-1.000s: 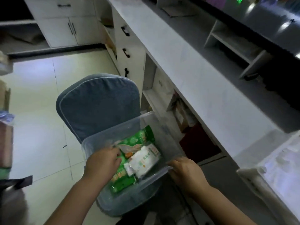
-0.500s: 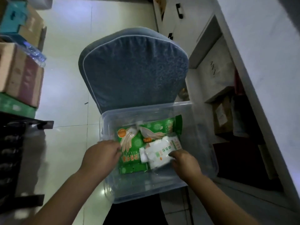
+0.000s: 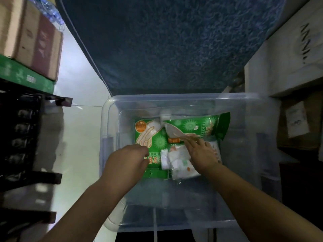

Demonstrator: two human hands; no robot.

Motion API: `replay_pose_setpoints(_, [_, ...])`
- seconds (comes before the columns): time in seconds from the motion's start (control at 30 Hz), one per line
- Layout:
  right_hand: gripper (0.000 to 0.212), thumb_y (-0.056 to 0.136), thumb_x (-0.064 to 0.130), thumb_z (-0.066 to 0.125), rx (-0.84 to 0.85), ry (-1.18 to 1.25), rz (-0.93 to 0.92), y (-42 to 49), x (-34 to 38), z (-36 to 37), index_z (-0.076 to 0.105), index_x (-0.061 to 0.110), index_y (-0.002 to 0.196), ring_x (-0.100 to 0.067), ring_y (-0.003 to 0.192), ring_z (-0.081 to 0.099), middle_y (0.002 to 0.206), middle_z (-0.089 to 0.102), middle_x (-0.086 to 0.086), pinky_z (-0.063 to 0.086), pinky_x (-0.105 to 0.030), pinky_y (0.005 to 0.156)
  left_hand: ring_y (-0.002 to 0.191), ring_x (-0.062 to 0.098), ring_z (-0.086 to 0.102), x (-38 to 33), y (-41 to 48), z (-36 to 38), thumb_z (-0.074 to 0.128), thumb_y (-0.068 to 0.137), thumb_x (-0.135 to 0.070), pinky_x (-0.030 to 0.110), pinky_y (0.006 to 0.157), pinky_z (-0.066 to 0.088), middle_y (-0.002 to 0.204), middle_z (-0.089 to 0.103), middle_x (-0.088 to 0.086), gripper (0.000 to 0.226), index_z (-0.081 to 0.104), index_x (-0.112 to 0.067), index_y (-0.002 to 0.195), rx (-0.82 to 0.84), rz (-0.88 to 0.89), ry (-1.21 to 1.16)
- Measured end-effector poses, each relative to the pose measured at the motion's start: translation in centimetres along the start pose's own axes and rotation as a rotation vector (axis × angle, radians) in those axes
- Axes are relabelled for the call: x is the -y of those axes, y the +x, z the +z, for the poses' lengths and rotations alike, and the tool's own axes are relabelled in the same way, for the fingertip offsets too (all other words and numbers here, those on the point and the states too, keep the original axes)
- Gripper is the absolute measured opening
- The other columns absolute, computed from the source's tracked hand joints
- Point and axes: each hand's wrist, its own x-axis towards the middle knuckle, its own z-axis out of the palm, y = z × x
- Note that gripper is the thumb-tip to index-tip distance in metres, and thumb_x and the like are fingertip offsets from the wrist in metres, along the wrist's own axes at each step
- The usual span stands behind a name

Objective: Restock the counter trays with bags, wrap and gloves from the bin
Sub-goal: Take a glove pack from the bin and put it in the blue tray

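A clear plastic bin sits on the seat of a chair with a blue patterned cover, and the stock lies on the bin's floor, toward its far middle. On the left lies a green glove packet printed with a pale glove picture and a round orange badge; red characters on a yellow band near its near edge are too blurred to read. A second green packet overlaps it on the right and carries a strip of small print that cannot be read either. Near of that lies a white packet with orange and green marks. The left hand rests at the first packet's near left edge with its fingers curled and pressed together; whether they pinch the packet cannot be told. The right hand lies over the white packet, fingers straight and slightly spread, tips touching the second green packet. At far left are cardboard boxes with a maroon band, on a green box with white print. A white carton at far right bears black strokes, illegible.
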Motion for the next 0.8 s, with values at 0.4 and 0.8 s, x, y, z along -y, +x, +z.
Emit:
replay_pose_setpoints(0.4, [0.014,0.056,0.016,0.082,-0.526,0.303,-0.010,-7.3,-1.9,-6.5,0.069,0.014,0.059,-0.030,0.061,0.057,0.063,0.060,-0.005,0.046,-0.033,0.051,0.086,0.018,0.060,-2.7,0.0,-1.5,0.053,0.087,-0.035,0.029,0.063,0.044,0.095,0.066,-0.005,0.016,0.064,-0.026,0.094,0.004,-0.045,-0.080])
replay_pose_setpoints(0.8, [0.011,0.087,0.018,0.063,-1.092,0.342,-0.239,-13.2,-1.0,-13.0,0.070,0.012,0.081,-0.021,0.062,0.046,0.065,0.063,-0.011,0.034,-0.030,0.053,0.070,0.018,0.068,-5.7,1.2,-7.3,0.071,0.078,-0.016,0.023,0.063,0.052,0.082,0.074,0.007,0.009,0.070,-0.011,0.086,0.419,-0.476,-1.244])
